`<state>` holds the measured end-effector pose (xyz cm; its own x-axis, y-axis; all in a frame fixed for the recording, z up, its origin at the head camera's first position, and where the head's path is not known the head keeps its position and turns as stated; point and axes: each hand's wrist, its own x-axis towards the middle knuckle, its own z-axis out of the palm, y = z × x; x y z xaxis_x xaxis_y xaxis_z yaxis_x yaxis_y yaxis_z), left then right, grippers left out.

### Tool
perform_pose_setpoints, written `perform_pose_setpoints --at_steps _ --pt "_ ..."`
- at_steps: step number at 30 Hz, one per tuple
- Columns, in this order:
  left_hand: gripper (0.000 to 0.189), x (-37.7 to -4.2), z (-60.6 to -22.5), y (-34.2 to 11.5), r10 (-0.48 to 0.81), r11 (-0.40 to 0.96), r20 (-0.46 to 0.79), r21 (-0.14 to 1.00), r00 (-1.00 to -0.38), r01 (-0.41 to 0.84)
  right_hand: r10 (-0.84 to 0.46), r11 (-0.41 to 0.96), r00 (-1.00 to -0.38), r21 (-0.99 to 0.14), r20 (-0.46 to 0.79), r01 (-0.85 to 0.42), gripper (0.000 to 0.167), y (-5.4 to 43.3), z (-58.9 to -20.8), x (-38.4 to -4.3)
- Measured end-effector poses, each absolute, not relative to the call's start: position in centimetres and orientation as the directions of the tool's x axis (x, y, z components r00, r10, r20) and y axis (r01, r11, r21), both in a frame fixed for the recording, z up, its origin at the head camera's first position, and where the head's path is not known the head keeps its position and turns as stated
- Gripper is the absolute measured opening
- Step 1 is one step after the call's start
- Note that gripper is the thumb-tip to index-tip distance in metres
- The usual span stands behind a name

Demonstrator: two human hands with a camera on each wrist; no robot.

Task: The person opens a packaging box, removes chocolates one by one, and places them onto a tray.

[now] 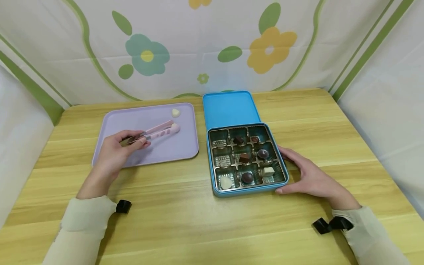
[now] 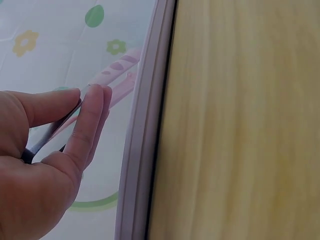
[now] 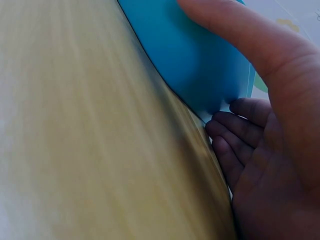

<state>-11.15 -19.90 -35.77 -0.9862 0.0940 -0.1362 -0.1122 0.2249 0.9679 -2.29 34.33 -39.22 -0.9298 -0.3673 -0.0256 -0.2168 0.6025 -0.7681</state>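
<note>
My left hand (image 1: pixel 114 149) holds pink-and-metal tongs (image 1: pixel 162 131) over the lilac tray (image 1: pixel 112 121). A pale piece (image 1: pixel 175 127) shows at the tong tips; whether they pinch it is too small to tell. Another white chocolate (image 1: pixel 176 113) lies near the tray's far right corner. To the right stands a blue tin (image 1: pixel 228 193) with a gold divided insert. Dark, brown and white chocolates, such as a dark round chocolate (image 1: pixel 247 178) and a white heart-shaped chocolate (image 1: pixel 226 182), sit in its compartments. My right hand (image 1: pixel 306 175) touches the tin's right side, its thumb by the front corner.
The tin's lid (image 1: pixel 232 108) lies opened back behind it, towards the patterned cloth (image 1: pixel 205 48) at the table's far edge. Both stand on a wood-grain table (image 1: pixel 185 221). Black wrist mounts (image 1: pixel 123 206) are at both cuffs.
</note>
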Motion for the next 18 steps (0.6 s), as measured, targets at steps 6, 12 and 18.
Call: perform_pose_setpoints --at_steps 6,12,18 --pt "0.047 -11.22 -35.82 -19.75 0.108 0.171 -0.14 0.978 -0.984 -0.12 -0.373 0.602 -0.928 -0.765 -0.016 -0.229 0.123 34.34 -39.31 -2.4" --pt "0.045 -11.25 -35.91 -19.74 0.099 0.132 -0.122 0.985 -0.988 -0.109 -0.372 0.597 -0.928 -0.772 -0.027 -0.217 0.123 34.31 -39.42 -2.45" --pt "0.047 -10.86 -35.1 -20.24 0.092 0.048 -0.073 0.996 -0.993 -0.069 -0.365 0.608 -0.931 -0.764 -0.028 -0.215 0.123 34.35 -39.4 -2.35"
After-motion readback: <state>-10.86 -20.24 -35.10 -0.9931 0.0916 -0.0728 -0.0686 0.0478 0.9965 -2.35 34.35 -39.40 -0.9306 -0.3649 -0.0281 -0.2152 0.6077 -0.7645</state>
